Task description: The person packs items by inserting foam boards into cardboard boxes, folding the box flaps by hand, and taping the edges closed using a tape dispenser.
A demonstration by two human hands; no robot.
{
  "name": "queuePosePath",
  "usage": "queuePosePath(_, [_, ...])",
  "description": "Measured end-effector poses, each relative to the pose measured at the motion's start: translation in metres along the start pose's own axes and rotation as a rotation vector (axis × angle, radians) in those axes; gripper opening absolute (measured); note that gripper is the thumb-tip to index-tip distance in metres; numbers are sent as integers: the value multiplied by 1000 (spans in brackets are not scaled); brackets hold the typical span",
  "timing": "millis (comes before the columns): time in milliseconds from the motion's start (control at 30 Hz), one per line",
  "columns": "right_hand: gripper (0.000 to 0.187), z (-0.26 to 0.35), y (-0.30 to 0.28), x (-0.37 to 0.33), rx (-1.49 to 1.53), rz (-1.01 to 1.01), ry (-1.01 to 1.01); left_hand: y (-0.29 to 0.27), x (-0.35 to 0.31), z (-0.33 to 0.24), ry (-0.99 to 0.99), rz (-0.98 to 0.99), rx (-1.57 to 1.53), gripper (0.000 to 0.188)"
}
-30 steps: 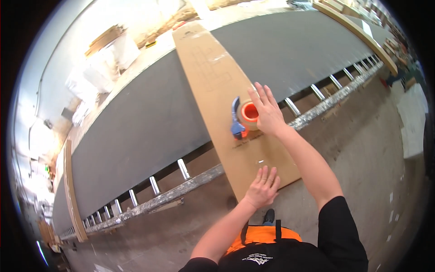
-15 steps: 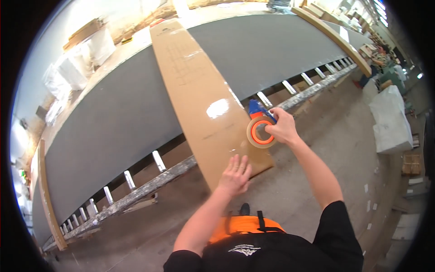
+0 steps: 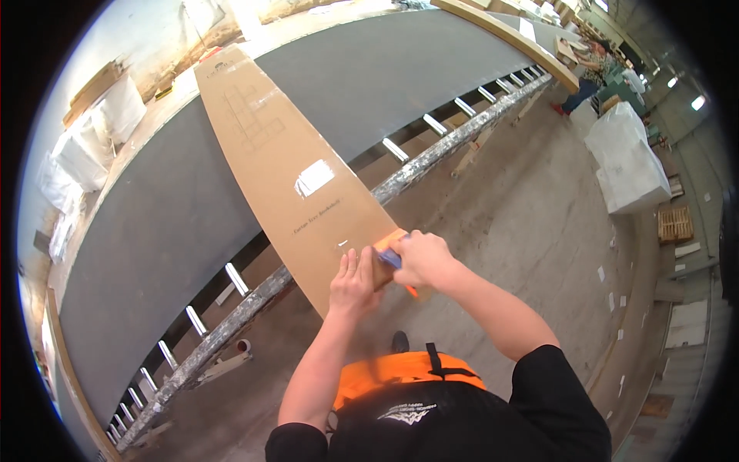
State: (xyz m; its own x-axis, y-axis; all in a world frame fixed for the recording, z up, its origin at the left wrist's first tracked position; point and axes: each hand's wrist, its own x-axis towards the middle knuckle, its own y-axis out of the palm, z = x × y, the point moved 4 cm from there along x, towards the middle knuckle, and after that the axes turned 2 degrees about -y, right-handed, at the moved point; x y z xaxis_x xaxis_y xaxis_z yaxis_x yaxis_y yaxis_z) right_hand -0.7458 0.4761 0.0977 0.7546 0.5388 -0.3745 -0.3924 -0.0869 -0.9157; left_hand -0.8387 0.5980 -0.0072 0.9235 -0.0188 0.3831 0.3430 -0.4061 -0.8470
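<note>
A long, flat cardboard box [image 3: 269, 181] lies across the dark conveyor belt [image 3: 173, 208], its near end jutting toward me past the frame. At that near end, my right hand [image 3: 422, 258] is wrapped round a blue and orange tape dispenser [image 3: 391, 254], which is pressed against the end's right corner. Most of the tape roll is hidden by the hand and the box. My left hand [image 3: 354, 285] lies on the near edge of the box, just left of the dispenser, fingers stretched out and thumb side out of sight.
A worn metal rail with rollers [image 3: 435, 125] runs along the belt's near side. Wooden boards [image 3: 512, 40] border the belt at the far right and left. White wrapped bundles [image 3: 627, 158] and a wooden pallet [image 3: 675, 225] stand on the right, where a person [image 3: 589, 73] is bending.
My right hand has brought the tape dispenser down and left, from above the box's right edge to its near end. My left hand has shifted left and down to the edge.
</note>
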Motion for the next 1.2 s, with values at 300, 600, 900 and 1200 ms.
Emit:
queuePosePath(300, [49, -6, 86, -63, 38, 1, 83, -10, -9, -1, 56, 94, 93, 103])
queuePosePath(600, [34, 10, 91, -52, -48, 94, -89, -11, 9, -37, 58, 379, 417, 99])
queuePosePath(900, [36, -55, 212, -110, 82, 89, 69, 19, 66, -81, -375, 600, 654, 111])
queuePosePath(1200, [49, -53, 228, -159, 279, 117, 343, -5, 15, -50, -376, 610, 579, 113])
